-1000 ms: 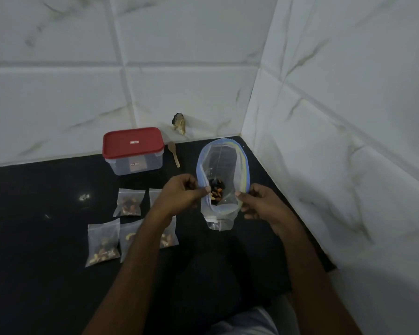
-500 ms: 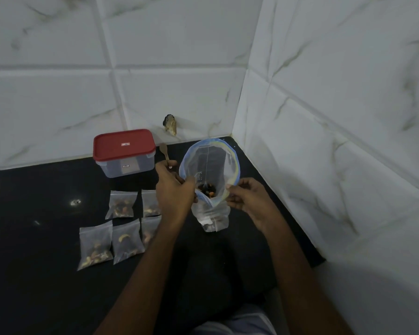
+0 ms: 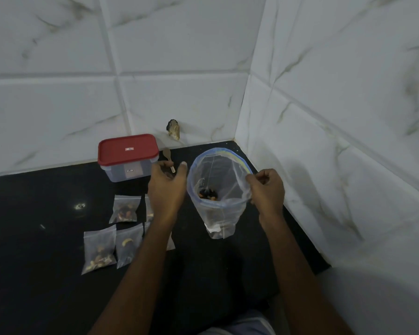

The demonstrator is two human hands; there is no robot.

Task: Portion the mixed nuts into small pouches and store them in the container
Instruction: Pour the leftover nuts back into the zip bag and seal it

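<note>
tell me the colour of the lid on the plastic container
Red. The lid sits closed on the clear container, seen best in the head view.

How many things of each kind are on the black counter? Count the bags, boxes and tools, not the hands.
Small pouches with nuts: 5 (two partly hidden behind the left forearm)
Large zip bag: 1
Red-lidded container: 1
Wooden spoon: 1
Total: 8

Home kitchen corner: white marble-look wall tiles (image 3: 179, 56), black stone tabletop (image 3: 34, 238), red-lidded food container (image 3: 127, 157), small wooden spoon (image 3: 168, 158).
</note>
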